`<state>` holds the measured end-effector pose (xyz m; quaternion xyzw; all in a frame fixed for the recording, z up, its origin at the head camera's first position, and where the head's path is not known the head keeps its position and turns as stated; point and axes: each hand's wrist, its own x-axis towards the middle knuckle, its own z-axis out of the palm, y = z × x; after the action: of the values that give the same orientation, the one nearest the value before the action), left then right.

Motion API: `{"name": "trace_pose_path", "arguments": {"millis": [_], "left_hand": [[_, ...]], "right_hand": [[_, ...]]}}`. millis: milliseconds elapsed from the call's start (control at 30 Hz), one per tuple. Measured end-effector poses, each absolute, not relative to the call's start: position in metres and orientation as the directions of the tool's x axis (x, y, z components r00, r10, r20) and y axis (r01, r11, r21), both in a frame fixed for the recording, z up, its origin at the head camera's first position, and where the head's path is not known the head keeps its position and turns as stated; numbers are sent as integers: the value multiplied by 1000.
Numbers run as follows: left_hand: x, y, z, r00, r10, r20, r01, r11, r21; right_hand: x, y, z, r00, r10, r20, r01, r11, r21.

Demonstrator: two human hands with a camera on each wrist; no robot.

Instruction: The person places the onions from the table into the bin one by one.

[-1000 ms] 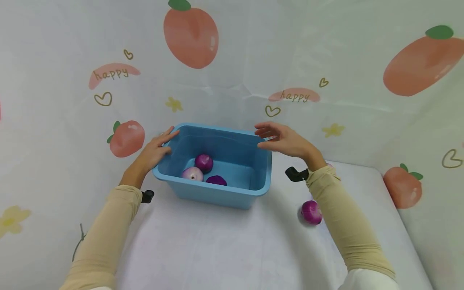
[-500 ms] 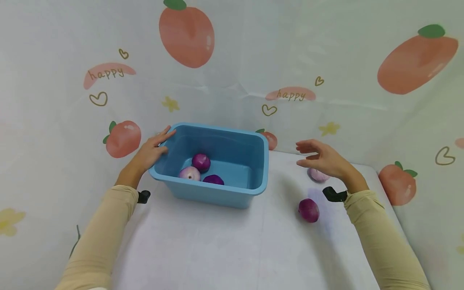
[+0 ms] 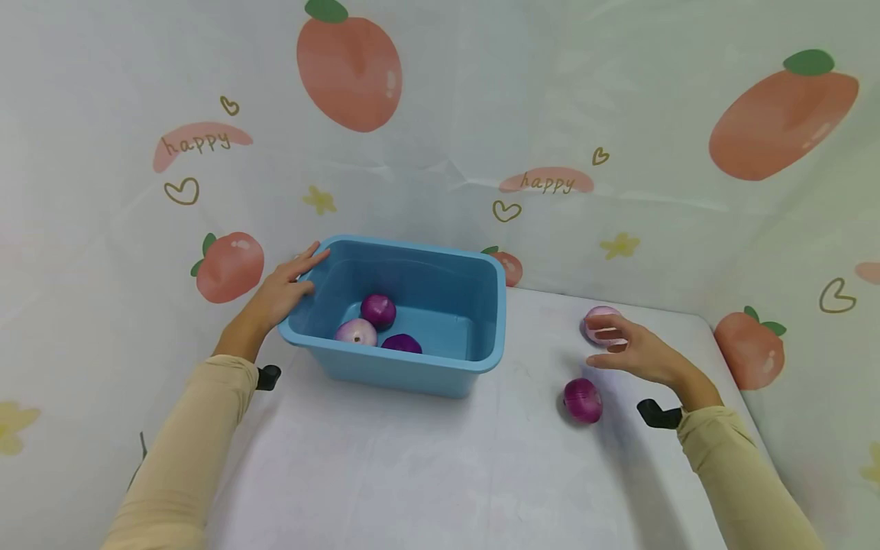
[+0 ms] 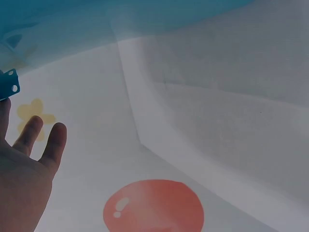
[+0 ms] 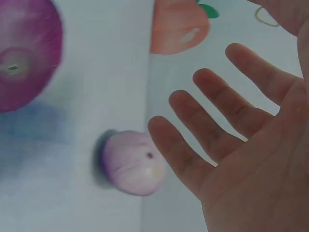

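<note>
My left hand (image 3: 273,296) rests with fairly straight fingers on the left rim of a blue plastic tub (image 3: 406,376). Inside the tub lie a purple onion (image 3: 378,312), a pale onion (image 3: 357,332) and a dark purple onion (image 3: 402,343) partly hidden by the front wall. To the right of the tub my right hand (image 3: 642,353) hovers with spread fingers and nothing in them. It overlaps a pale onion (image 3: 600,324) at the back in the head view. A purple onion (image 3: 583,401) lies on the table just in front of that hand; both show in the right wrist view, the pale onion (image 5: 133,163) beside the fingertips.
A white-covered table (image 3: 412,473) carries everything. Behind it stands a white backdrop (image 3: 440,99) printed with peaches, hearts and flowers, close to the tub's far side. The table's right edge (image 3: 742,412) slants past the right forearm.
My right hand has moved from above the tub's right rim rightward and down to the two loose onions. My left hand has stayed on the left rim.
</note>
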<state>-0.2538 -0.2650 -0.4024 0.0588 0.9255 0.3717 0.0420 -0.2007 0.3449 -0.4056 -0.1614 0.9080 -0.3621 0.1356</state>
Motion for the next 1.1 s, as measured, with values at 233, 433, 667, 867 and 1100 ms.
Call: {"name": "trace_pose_path", "arguments": {"millis": [233, 433, 667, 867, 1100], "left_hand": [[-254, -265, -402, -989, 143, -37, 78, 719, 691], [-254, -265, -400, -989, 147, -35, 82, 716, 694], [-254, -264, -400, -989, 145, -30, 83, 710, 699], [-253, -263, -400, -990, 138, -30, 78, 712, 698], [-252, -262, -400, -991, 133, -35, 70, 707, 703]], "right_hand": [[-186, 348, -433, -890, -417, -183, -173, 682, -710], [-182, 348, -451, -858, -423, -292, -107, 703, -704], [-181, 345, -467, -826, -440, -352, -86, 716, -692], [-183, 339, -470, -815, -459, -353, -127, 736, -665], [-184, 335, -466, -805, -464, -369, -142, 755, -640]]}}
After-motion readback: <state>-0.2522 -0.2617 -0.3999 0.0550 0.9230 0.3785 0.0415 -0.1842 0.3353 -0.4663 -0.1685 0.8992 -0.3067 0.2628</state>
